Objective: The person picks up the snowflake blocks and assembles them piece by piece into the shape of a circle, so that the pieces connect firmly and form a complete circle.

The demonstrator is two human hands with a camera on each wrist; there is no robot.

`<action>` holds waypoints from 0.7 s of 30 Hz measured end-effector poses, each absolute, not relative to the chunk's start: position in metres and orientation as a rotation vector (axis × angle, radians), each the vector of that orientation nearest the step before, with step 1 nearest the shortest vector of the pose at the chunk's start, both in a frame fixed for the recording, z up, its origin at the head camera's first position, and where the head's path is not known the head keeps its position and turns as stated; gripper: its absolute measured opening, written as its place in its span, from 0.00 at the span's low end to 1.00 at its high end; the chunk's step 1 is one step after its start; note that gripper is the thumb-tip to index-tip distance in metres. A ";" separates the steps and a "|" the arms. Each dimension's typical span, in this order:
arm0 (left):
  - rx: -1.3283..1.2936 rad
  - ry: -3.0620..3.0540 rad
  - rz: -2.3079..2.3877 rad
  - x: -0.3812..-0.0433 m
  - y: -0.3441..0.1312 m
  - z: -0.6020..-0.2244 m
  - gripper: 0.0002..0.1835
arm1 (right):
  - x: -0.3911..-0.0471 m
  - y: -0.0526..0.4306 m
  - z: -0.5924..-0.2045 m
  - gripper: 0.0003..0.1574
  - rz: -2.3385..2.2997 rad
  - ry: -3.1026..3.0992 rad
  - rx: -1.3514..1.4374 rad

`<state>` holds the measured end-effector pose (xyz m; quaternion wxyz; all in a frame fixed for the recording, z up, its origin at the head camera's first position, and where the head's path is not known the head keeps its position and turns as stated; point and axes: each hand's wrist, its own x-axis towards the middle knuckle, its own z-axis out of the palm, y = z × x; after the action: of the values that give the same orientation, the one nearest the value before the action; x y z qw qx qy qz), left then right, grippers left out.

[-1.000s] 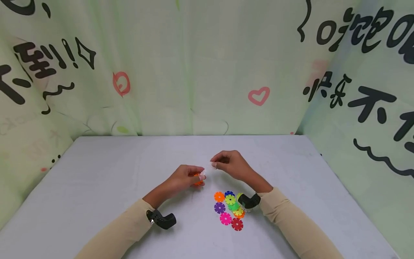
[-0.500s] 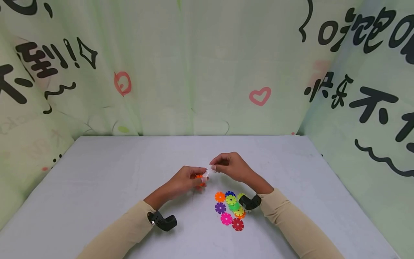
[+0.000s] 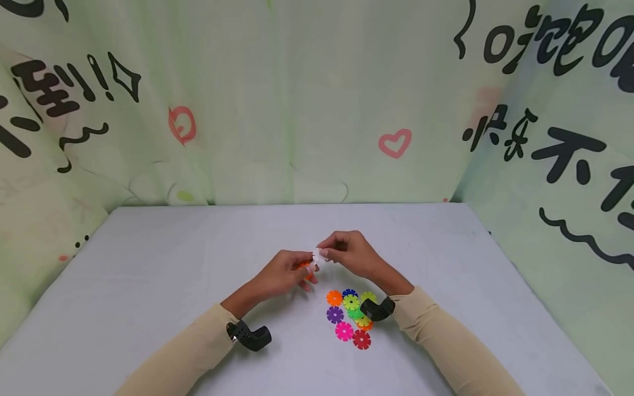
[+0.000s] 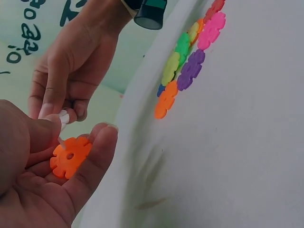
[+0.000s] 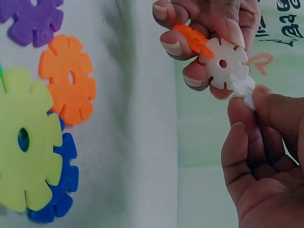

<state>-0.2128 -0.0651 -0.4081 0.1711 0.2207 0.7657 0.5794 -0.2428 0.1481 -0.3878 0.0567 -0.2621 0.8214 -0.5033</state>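
My left hand [image 3: 279,275] holds an orange notched plastic disc [image 4: 71,159] together with a white notched disc [image 5: 232,52], gripping the white one near its edge. Seen from the right wrist, the orange disc's rim meets the white disc's rim at an angle. With thumb and forefinger, my right hand [image 3: 351,254] pinches a second white disc [image 5: 244,89], turned nearly edge-on. That piece overlaps the lower rim of the first white disc, right at its notches. Part of it is hidden by my right fingers.
Nearer me on the white table [image 3: 173,264] lie several loose discs, including a purple disc [image 3: 334,315], a pink disc [image 3: 344,331] and a red disc [image 3: 362,339]. Some overlap. The right wrist's black camera [image 3: 377,309] covers part of the group. A printed curtain [image 3: 297,110] hangs behind.
My hands have come closer together, and the gap between the two white pieces has closed. The view has shifted slightly; the loose discs stay as they were.
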 end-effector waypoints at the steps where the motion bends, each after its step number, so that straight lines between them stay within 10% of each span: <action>1: 0.624 2.170 1.653 -0.213 -0.065 -0.408 0.19 | -0.243 0.148 -0.388 0.07 -1.536 2.493 -0.806; 21: 0.315 2.060 1.794 -0.215 -0.062 -0.418 0.20 | -0.239 0.163 -0.388 0.17 -1.487 2.558 -0.759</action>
<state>-0.2155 -0.0617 -0.4176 0.1944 0.1124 0.7349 0.6400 -0.2393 0.1625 -0.3877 0.0435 -0.2483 0.8366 -0.4863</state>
